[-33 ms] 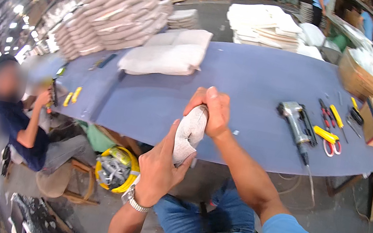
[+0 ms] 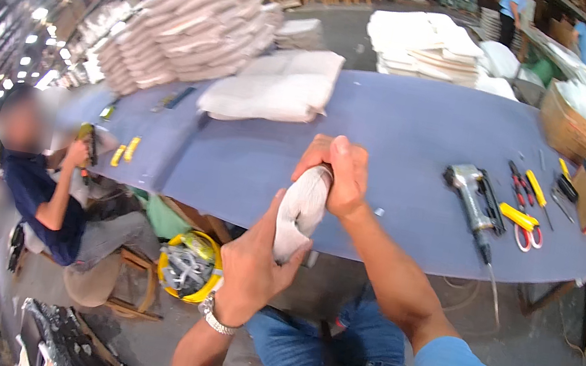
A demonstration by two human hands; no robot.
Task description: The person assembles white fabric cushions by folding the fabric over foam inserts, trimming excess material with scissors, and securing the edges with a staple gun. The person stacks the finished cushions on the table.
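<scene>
A narrow padded piece in off-white fabric [image 2: 302, 204] is held upright between my hands, over the near edge of the blue-covered table [image 2: 398, 154]. My right hand [image 2: 339, 175] is closed around its upper end, thumb raised. Lower down, my left hand [image 2: 248, 268] grips it between thumb and fingers, palm against its side. A fold or dent shows along its middle. The ends are partly hidden by my fingers.
At the right lie an air stapler [image 2: 474, 205] with a hose, pliers [image 2: 521, 188], a yellow-handled screwdriver [image 2: 536, 189] and scissors [image 2: 525, 230]. Cushions [image 2: 274, 87] lie at the back left. A seated person [image 2: 43, 195] holds a tool; a yellow bucket [image 2: 190, 265] stands nearby.
The whole scene has shifted slightly rightward in the picture. Both hands keep their hold on the padded piece, which is tilted almost as before.
</scene>
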